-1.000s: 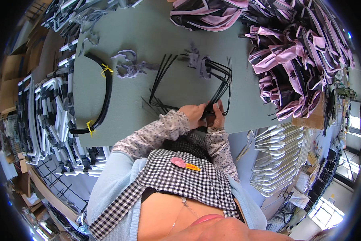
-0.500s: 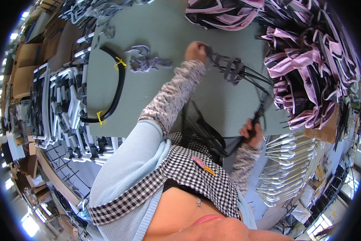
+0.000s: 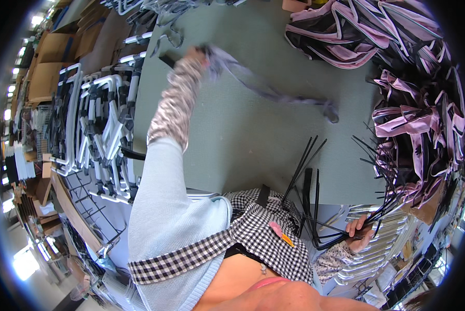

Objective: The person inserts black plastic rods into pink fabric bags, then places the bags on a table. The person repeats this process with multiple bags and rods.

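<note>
At the upper left of the green-grey table (image 3: 253, 140), my left hand (image 3: 196, 54) is closed round a grey webbing strap (image 3: 266, 94). Motion blurs its fingers somewhat. From there the strap trails across the tabletop to a small loop at the right. A bent black tube (image 3: 168, 61) is mostly hidden behind my left forearm. Beyond the table's front right edge, my right hand (image 3: 359, 233) grips a bundle of thin black strips (image 3: 328, 239). Their ends fan out on both sides, some over my lap and some toward the pink and black fabric pieces (image 3: 408, 122).
More pink-edged black fabric (image 3: 336, 33) is heaped at the far right. Several grey straps (image 3: 175, 13) lie at the far left corner. White and black tube frames (image 3: 103, 114) are stacked beside the table's left edge, with cardboard boxes (image 3: 51, 49) behind. White frames (image 3: 382, 249) stand at the right.
My left hand has swung left, drawing the grey strap across the table. My right hand has moved out to the right and toward me with the black strips. The view has shifted.
</note>
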`<control>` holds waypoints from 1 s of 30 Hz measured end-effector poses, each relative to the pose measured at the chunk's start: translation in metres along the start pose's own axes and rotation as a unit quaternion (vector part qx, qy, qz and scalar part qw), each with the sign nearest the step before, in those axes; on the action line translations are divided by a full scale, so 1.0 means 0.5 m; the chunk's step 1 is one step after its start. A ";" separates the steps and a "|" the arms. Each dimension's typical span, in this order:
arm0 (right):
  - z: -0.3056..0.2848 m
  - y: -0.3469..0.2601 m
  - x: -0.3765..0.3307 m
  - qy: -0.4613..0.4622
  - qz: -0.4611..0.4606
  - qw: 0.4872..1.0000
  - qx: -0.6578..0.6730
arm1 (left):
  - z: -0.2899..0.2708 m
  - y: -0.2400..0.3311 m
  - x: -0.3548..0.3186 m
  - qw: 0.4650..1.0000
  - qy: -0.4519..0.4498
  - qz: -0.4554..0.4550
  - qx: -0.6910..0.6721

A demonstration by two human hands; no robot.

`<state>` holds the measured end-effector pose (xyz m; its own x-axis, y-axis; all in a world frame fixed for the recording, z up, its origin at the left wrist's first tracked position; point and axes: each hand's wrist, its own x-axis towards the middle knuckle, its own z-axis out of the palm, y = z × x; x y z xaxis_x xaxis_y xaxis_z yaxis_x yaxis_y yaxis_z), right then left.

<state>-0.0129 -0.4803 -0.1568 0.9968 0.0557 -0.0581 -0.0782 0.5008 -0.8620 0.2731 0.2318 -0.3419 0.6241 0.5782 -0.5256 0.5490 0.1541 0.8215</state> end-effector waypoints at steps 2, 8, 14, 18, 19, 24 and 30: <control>0.035 0.012 0.009 0.014 -0.023 0.999 -0.032 | -0.009 0.111 0.028 0.953 0.087 0.241 0.161; 0.095 0.057 0.077 0.059 -0.065 0.994 -0.064 | 0.192 0.127 -0.378 0.856 -0.493 0.126 -0.096; 0.276 0.206 0.114 -0.018 -0.147 0.982 -0.116 | 0.308 0.016 -0.892 0.681 -0.538 0.490 0.082; 0.255 0.228 0.084 -0.145 -0.216 0.867 -0.425 | 0.310 -0.042 -0.912 0.806 -0.552 0.146 -0.155; 0.235 0.232 0.079 -0.176 -0.182 0.880 -0.402 | 0.294 -0.028 -0.919 0.795 -0.577 0.063 -0.177; 0.189 0.176 0.091 -0.364 -0.034 0.899 -0.242 | 0.289 -0.051 -0.966 0.744 -0.661 0.086 -0.048; 0.155 0.145 0.098 -0.327 -0.050 0.916 -0.225 | 0.318 -0.041 -1.000 0.655 -0.497 0.532 0.203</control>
<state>0.0289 -0.3740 -0.1832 0.7621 0.6090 0.2200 0.1757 0.1325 -0.9755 0.0381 -0.1879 -0.1313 0.7163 -0.6530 0.2460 -0.5142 -0.2555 0.8188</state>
